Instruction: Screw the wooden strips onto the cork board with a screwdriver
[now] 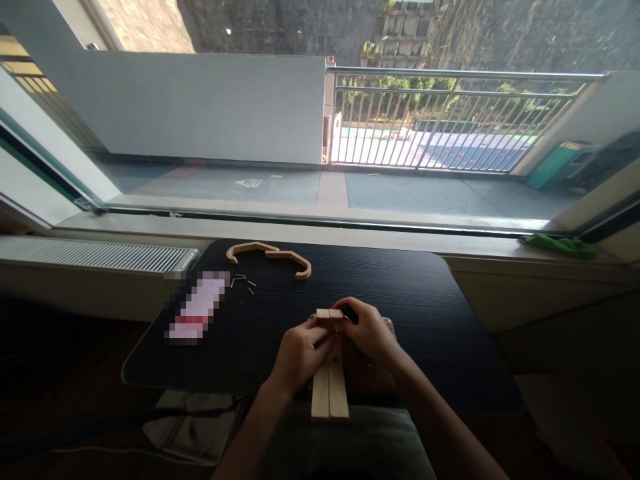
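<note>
Two pale wooden slats [330, 397] lie side by side near the table's front edge, pointing away from me, with short wooden pieces at their far end. My left hand [303, 350] is closed around the slats from the left, its fingers near that far end. On the other side, my right hand [369, 330] is closed on a small black object [350, 313] and sits against the far end of the wood. The kind of black object cannot be made out. Something pale and partly hidden [389, 325] shows beyond my right hand.
On the dark table [425, 287] lie two curved wooden hooks [295, 257], several small screws [245, 280] and a blurred pink sheet [203, 303]. Beyond are a window sill [300, 233], a radiator [100, 253] and a green cloth [557, 245].
</note>
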A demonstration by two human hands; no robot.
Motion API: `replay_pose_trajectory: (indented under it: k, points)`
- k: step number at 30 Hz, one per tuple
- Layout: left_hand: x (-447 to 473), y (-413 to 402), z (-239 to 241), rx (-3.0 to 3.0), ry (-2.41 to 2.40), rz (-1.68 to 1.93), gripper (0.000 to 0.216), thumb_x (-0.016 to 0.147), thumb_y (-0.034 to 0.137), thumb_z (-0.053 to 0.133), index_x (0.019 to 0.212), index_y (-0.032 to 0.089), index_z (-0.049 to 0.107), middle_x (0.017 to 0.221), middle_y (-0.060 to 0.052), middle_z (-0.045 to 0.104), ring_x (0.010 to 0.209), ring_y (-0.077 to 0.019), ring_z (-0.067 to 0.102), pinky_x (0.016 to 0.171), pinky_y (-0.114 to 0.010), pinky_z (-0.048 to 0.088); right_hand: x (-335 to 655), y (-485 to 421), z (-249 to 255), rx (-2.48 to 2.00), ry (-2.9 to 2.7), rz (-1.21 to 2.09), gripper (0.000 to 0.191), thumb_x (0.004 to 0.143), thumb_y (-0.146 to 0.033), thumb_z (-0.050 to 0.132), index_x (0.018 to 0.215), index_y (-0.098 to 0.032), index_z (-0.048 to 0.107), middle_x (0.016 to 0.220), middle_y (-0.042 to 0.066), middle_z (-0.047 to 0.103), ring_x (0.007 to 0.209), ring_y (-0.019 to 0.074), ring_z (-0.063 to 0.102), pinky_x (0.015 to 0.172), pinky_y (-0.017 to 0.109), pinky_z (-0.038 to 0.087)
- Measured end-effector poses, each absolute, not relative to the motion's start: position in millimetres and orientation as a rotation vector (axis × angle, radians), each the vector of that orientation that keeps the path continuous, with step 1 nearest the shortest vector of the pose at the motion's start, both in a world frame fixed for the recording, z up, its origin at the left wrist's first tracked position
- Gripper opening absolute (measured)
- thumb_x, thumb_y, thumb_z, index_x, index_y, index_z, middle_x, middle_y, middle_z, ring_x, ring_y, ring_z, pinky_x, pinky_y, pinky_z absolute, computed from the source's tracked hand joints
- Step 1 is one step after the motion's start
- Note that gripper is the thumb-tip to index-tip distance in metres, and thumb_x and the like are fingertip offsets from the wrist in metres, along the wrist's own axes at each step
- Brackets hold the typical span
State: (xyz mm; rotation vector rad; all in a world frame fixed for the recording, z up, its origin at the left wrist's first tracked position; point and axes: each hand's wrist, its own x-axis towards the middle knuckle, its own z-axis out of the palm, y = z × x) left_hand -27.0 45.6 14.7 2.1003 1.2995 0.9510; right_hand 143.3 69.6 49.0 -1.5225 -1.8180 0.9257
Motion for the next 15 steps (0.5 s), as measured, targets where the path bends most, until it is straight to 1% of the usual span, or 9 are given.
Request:
replay_pose_trajectory:
  k: [4, 8, 13, 14, 15]
  points:
    - [-28, 46, 13, 2.125, 1.276, 0.956, 0.018, 0.089, 0.015, 0.062, 0.079, 0.02, 0.076, 0.093, -0.005, 0.076, 0.079, -0.0165, 0.073, 0.069, -0.021, 0.054, 142, 70, 49, -1.517, -1.792, 0.956, 0.017, 0.077, -0.018, 0.059, 0.092, -0.02, 0.069, 0.083, 0.001, 0.071, 0.077, 0.0176, 0.063, 0.074, 0.028, 0.047]
    - [-29, 47, 14, 2.144, 1.261, 0.947, 0.019, 0.089, 0.015, 0.061, 0.078, 0.021, 0.076, 0.094, -0.004, 0.076, 0.079, -0.0165, 0.073, 0.07, -0.021, 0.054, 143, 70, 48, -1.494, -1.802, 0.966, 0.018, 0.077, -0.019, 0.059, 0.092, -0.021, 0.069, 0.085, 0.001, 0.072, 0.08, 0.0182, 0.064, 0.076, 0.029, 0.048]
    - [-30, 47, 16, 2.127, 1.237, 0.921, 0.018, 0.089, 0.015, 0.061, 0.088, 0.023, 0.078, 0.099, -0.004, 0.077, 0.087, -0.0185, 0.074, 0.076, -0.023, 0.057, 152, 70, 43, -1.401, -1.751, 0.913, 0.027, 0.077, -0.02, 0.059, 0.102, -0.02, 0.068, 0.104, 0.007, 0.07, 0.099, 0.0224, 0.063, 0.089, 0.036, 0.047]
    - [-30, 47, 16, 2.125, 1.231, 0.93, 0.018, 0.089, 0.016, 0.062, 0.091, 0.024, 0.078, 0.1, -0.004, 0.077, 0.087, -0.0184, 0.074, 0.077, -0.024, 0.057, 155, 70, 43, -1.394, -1.73, 0.906, 0.026, 0.078, -0.021, 0.06, 0.102, -0.02, 0.068, 0.103, 0.006, 0.07, 0.098, 0.0222, 0.062, 0.087, 0.035, 0.047]
    - [-30, 47, 16, 2.125, 1.228, 0.943, 0.018, 0.089, 0.017, 0.062, 0.092, 0.024, 0.078, 0.1, -0.004, 0.077, 0.087, -0.0183, 0.074, 0.077, -0.024, 0.057, 158, 70, 44, -1.404, -1.693, 0.893, 0.021, 0.079, -0.024, 0.06, 0.097, -0.02, 0.068, 0.099, 0.006, 0.069, 0.093, 0.0213, 0.062, 0.083, 0.034, 0.048]
